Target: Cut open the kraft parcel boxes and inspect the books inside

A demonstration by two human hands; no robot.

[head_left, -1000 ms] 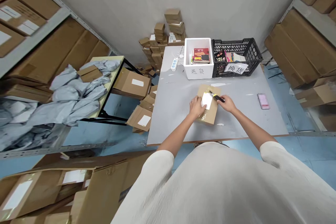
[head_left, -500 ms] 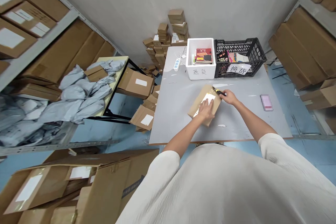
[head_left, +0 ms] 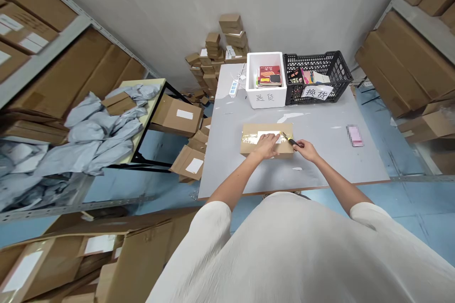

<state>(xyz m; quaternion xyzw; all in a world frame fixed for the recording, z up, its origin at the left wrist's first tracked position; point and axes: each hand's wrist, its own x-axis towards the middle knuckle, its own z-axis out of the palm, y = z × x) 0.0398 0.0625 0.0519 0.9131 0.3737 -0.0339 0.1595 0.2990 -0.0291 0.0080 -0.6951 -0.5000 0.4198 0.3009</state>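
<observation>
A brown cardboard box (head_left: pixel 249 148) with a white label and shiny tape lies lengthwise across the grey table (head_left: pixel 223 161). My left hand (head_left: pixel 266 146) rests on its top, over the label, with the fingers spread. At the box's right end, my right hand (head_left: pixel 306 150) is closed around a black and yellow utility knife (head_left: pixel 292 141). The knife's tip points up and left, over the taped top near the label's right edge.
Behind the box stand a white foam bin (head_left: pixel 266 99) with books and a black crate (head_left: pixel 320 92). A power strip (head_left: pixel 233 88) lies back left, a pink item (head_left: pixel 354 136) on the right. Left of the table are cartons and a side table with grey parcels (head_left: pixel 88 131).
The box has turned from slanted to nearly parallel with the table's front edge. Both hands have moved with it, and the knife now lies lower, over the box's right part.
</observation>
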